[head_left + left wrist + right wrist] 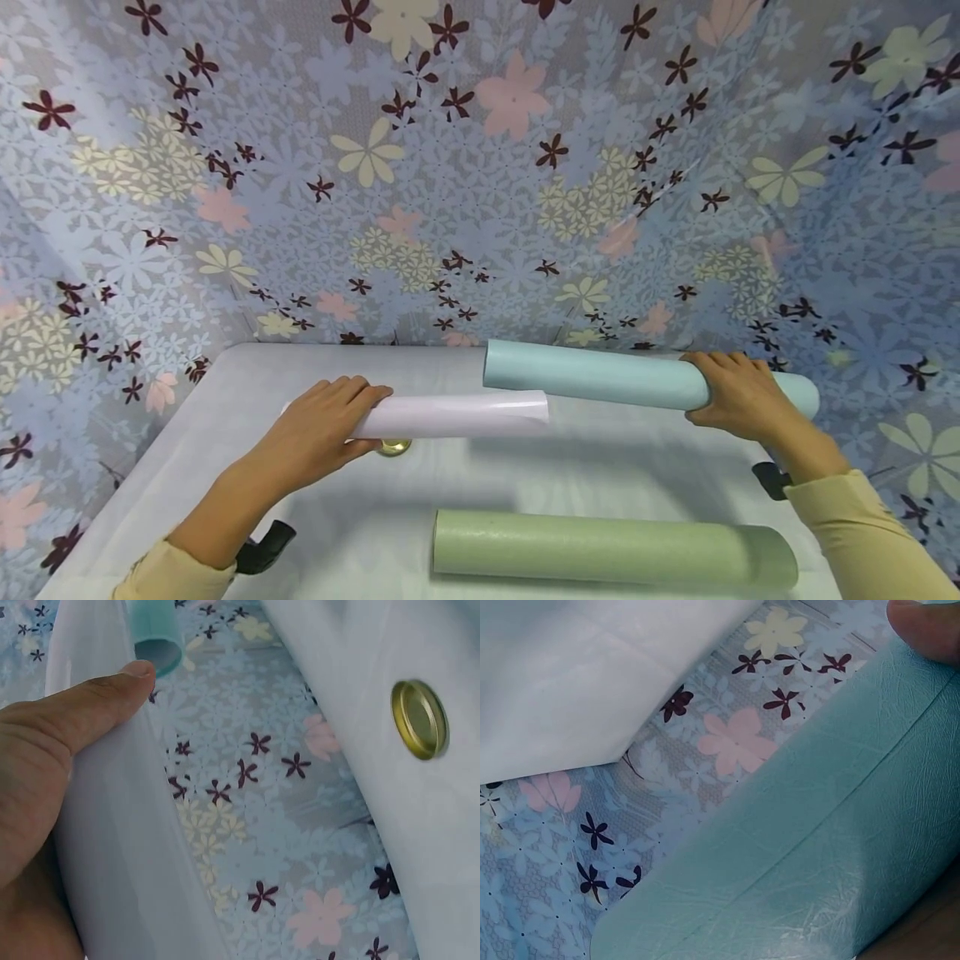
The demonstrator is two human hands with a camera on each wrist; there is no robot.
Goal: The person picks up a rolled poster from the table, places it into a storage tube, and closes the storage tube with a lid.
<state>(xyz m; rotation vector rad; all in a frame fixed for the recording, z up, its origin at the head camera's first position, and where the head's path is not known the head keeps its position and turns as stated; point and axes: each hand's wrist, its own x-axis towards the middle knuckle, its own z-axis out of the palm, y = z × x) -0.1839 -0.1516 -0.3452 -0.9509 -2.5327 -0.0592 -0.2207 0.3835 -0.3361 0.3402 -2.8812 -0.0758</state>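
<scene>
Left hand (326,425) grips white roll (457,414) (right hand (738,393) blue roll (600,377))

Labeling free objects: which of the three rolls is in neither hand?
The green roll, lying on the white table nearest the person. The left hand grips the white roll; the right hand grips the light-blue roll.

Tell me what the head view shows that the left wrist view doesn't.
Only the head view shows the green roll lying on the table, the right hand gripping the blue roll, and the left hand around the white roll. Only the left wrist view shows the brass ring whole, face on, in the white sheet. Both show the left hand, white roll, blue roll's end and floral cloth.
</scene>
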